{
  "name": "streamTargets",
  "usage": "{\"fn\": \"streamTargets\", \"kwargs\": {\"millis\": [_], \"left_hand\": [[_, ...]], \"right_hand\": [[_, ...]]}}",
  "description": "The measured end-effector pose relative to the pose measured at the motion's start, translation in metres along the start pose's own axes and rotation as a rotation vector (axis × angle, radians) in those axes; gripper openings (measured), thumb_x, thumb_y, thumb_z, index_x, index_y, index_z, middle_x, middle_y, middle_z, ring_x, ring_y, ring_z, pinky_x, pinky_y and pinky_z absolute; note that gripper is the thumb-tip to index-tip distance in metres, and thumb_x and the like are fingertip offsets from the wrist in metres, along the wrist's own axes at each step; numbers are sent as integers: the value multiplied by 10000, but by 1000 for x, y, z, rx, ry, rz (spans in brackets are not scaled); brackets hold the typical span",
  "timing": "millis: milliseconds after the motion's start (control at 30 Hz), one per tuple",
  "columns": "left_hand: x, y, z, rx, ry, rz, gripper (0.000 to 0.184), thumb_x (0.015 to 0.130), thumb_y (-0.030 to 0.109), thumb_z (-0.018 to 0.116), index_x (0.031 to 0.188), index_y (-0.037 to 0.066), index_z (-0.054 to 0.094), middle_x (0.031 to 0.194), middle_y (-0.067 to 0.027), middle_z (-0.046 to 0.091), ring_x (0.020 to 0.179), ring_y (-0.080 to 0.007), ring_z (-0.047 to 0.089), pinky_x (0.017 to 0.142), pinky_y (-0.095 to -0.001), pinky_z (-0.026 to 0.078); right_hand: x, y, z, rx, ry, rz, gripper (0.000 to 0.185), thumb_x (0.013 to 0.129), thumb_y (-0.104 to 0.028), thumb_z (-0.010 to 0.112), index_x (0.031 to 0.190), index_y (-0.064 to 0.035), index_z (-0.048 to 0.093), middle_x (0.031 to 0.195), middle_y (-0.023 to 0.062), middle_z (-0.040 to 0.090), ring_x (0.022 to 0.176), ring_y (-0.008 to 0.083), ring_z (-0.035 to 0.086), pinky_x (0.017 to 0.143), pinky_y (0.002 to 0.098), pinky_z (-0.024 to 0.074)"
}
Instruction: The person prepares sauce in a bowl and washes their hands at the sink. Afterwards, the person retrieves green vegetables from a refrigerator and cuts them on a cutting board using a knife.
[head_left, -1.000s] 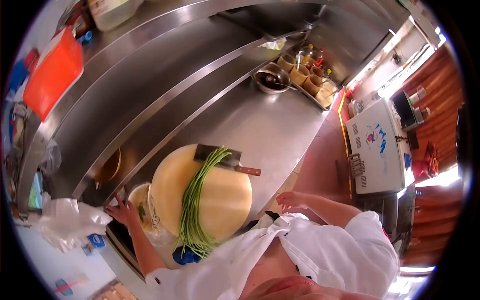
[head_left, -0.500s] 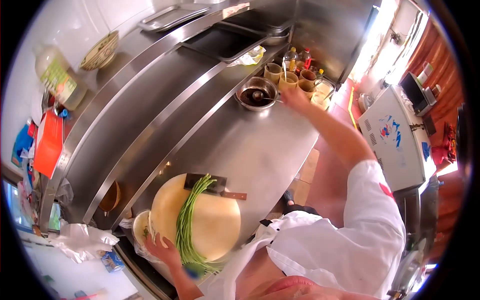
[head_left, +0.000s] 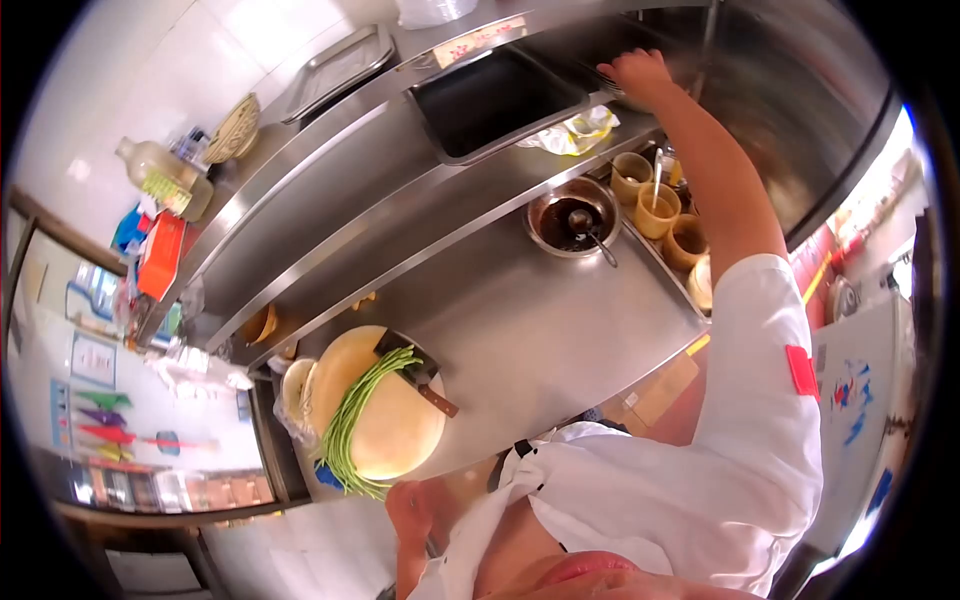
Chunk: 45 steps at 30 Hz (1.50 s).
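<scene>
My right hand [head_left: 638, 75] reaches up to the shelf at the back, fingers apart, beside the edge of some stacked dishes [head_left: 612, 88]. Whether it touches them is hard to see. My left hand [head_left: 408, 508] hangs low near the counter's front edge, its fingers mostly hidden. Close to it, a bunch of long green stalks [head_left: 352, 425] lies across a round chopping board [head_left: 400, 440]. A cleaver [head_left: 432, 396] with a wooden handle rests on the board, partly under the stalks. A ladle [head_left: 582, 222] stands in a metal bowl [head_left: 535, 238] of dark sauce.
Several seasoning tubs [head_left: 686, 240] stand in a tray right of the bowl. A black tray [head_left: 450, 120] and a crumpled plastic bag [head_left: 575, 135] are on the shelf above. A pale bowl [head_left: 297, 390] sits left of the board. A white cabinet [head_left: 850, 420] stands at right.
My right hand has left the ladle handle beside the sauce bowl and risen to the shelf. My left hand has moved from the board's left side toward the front edge. The view has turned.
</scene>
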<state>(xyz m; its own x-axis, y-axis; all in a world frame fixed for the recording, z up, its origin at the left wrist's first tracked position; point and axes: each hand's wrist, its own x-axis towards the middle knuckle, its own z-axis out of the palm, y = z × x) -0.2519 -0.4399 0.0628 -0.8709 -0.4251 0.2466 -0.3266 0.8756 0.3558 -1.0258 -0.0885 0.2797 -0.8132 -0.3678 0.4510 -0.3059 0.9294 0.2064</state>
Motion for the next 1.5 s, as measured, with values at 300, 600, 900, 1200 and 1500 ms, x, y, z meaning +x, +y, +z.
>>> {"fn": "streamTargets", "kwargs": {"millis": [300,600,900,1200,1500], "left_hand": [[-67,32,51,-119,-175,-296,262,861,159,659,1098,50,681,1068,-166,684,995,-330,652,891,-403,510],[-164,-49,143,-464,-305,-627,369,900,262,649,1215,70,643,1080,-143,696,986,-262,677,854,-359,526],[-5,3,100,-73,-522,-52,326,903,257,644,1175,79,665,1037,-143,695,991,-258,664,862,-370,531],[127,152,21,-1215,-1068,185,404,986,274,597,1311,40,548,1114,-90,702,878,-156,605,824,-304,503],[53,158,117,-1321,-935,-841,289,940,332,618,837,74,537,700,-37,508,593,-154,523,523,-317,443]], "right_hand": [[8,9,7,-15,288,-266,496,969,-476,520,702,-93,688,772,62,680,847,264,619,781,404,426],[-19,26,-49,268,884,-406,420,797,-309,784,553,-106,507,618,78,533,637,284,552,595,395,449],[-289,-13,-166,510,762,-539,391,616,-142,899,602,-82,513,652,53,530,602,252,538,541,355,408],[-468,-125,-241,561,492,-490,383,573,-157,884,568,-88,507,625,38,549,584,217,532,529,343,363],[-578,-280,-126,741,143,-453,256,586,-209,784,593,-118,545,722,3,608,629,181,553,565,337,409]]}}
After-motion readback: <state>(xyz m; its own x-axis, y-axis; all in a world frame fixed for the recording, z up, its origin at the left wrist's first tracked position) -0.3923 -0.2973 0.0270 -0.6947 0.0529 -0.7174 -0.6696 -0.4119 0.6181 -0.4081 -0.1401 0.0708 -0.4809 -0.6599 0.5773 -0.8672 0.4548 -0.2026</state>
